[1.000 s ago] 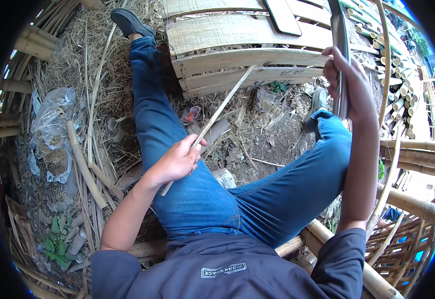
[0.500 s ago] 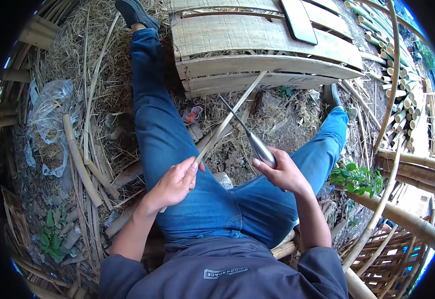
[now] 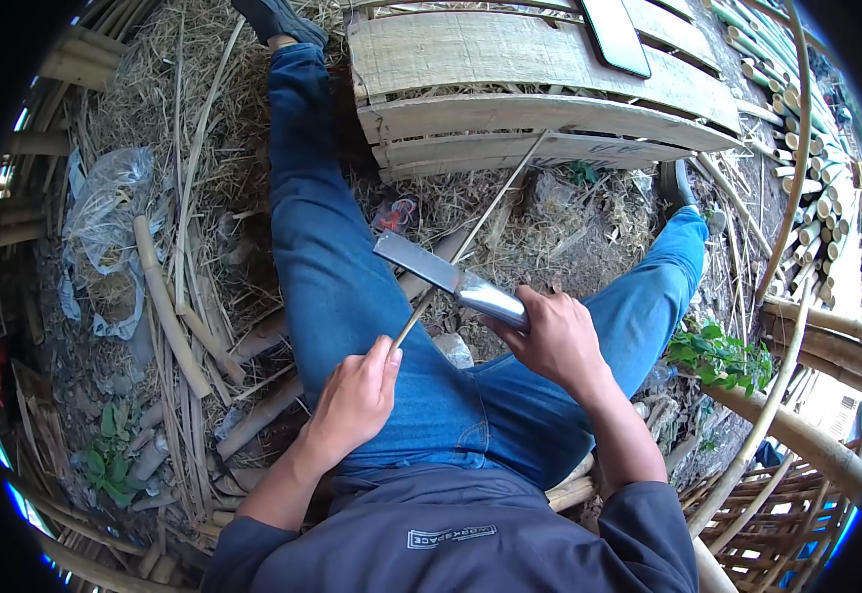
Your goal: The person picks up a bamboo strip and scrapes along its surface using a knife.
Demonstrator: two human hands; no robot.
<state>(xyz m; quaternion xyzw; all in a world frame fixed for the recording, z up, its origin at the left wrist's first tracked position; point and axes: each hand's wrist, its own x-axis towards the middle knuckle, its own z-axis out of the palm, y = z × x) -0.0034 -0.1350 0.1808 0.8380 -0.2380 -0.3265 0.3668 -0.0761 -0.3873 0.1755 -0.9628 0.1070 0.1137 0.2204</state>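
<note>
In the head view, a slatted wooden crate (image 3: pixel 470 59) is standing ahead of the seated person, with a smartphone (image 3: pixel 615 38) lying on top. On the crate's near side, the left hand (image 3: pixel 357 400) is pinching a thin bamboo strip (image 3: pixel 495 203), whose far end is pointing toward the crate's front slats. Also nearer than the crate, the right hand (image 3: pixel 556 336) is gripping a broad-bladed knife (image 3: pixel 441 274) by its metal handle; the blade is crossing the strip, contact unclear. Working well probably means keeping the blade shallow, pressure even, and left fingers clear of the edge.
</note>
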